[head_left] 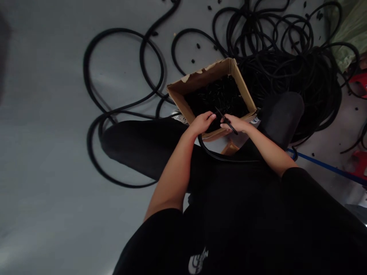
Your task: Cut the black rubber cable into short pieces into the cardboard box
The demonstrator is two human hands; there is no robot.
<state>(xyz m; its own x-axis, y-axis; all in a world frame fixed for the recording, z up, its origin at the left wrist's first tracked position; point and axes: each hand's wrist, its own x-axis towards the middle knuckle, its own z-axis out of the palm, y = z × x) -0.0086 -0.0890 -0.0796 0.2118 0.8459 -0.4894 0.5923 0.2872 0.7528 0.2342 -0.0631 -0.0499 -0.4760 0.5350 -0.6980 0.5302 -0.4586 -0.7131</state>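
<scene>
Over the near edge of an open cardboard box [242, 82], my left hand [203, 122] is closed on the end of a black rubber hose [210, 153]. From under that hand the hose curves down and across my lap. My right hand [235, 123] holds dark scissors [231, 126], their blades pointing up and left toward the left hand. A small gap separates the two hands. Inside the box lies a heap of short black pieces [219, 91], too dark to make out singly. The hose's tip is partly hidden by the left fingers.
A large tangled pile of black hose [289, 68] lies on the floor right of the box. Loose hose loops [86, 68] spread to the left. Small black bits [193, 61] are scattered on the grey floor. A blue strip [323, 164] and red objects [359, 162] sit at the right.
</scene>
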